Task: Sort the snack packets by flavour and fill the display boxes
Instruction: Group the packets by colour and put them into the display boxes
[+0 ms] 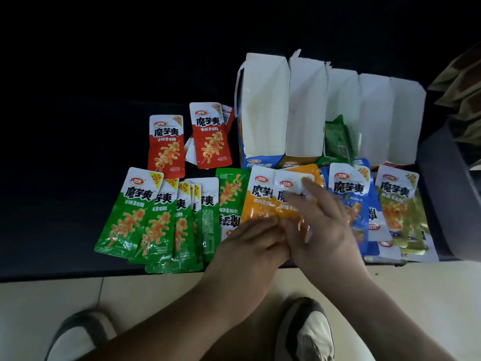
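My right hand (320, 220) flat on orange packets (256, 208) before display boxes (263, 105); left hand (250, 242) at their near edge, grip unclear. Likely gathering orange flavour; next: pinch stack, box it.

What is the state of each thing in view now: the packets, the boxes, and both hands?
display boxes, upright, flaps open
green packets, fanned, flat
red packets, flat, face up
orange packets, stacked under both hands
blue packets, overlapping, flat
right hand, fingers straight, pressing
left hand, grip unclear
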A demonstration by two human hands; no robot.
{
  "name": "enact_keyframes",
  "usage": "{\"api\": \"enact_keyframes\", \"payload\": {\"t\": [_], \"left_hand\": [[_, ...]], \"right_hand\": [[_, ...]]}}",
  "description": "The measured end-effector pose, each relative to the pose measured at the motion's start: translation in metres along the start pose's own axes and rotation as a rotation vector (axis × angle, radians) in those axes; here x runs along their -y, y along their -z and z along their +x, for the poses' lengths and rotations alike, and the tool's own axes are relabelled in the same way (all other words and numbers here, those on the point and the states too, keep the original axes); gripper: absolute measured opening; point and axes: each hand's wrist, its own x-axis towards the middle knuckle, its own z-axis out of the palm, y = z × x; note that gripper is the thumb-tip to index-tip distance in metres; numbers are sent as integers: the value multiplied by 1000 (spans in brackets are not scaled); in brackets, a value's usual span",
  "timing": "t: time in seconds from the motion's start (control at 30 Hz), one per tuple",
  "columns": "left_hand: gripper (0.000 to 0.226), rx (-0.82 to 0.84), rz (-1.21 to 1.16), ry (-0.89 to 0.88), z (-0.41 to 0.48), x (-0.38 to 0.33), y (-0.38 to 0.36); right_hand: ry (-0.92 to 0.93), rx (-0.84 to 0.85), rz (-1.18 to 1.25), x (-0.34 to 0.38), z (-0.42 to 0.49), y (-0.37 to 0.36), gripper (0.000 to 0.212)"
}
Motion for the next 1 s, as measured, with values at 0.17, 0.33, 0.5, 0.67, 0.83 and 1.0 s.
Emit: {"api": "enact_keyframes", "payload": {"t": [0.17, 0.33, 0.5, 0.67, 0.83, 1.0], "left_hand": [[26, -22, 26, 81, -17, 14, 5], [50, 99, 174, 211, -28, 27, 2], [67, 187, -4, 183, -22, 17, -3], [57, 241, 13, 85, -17, 15, 6], [47, 243, 267, 133, -34, 28, 1], [63, 229, 364, 115, -52, 28, -1]], "right_hand": [[134, 214, -151, -14, 4, -10, 34], [147, 166, -290, -5, 6, -6, 43], [151, 160, -264, 5, -4, -13, 46], [218, 281, -216, -8, -5, -13, 51], [195, 246, -279, -19, -5, -14, 39], [156, 202, -283, -19, -5, -20, 32]]}}
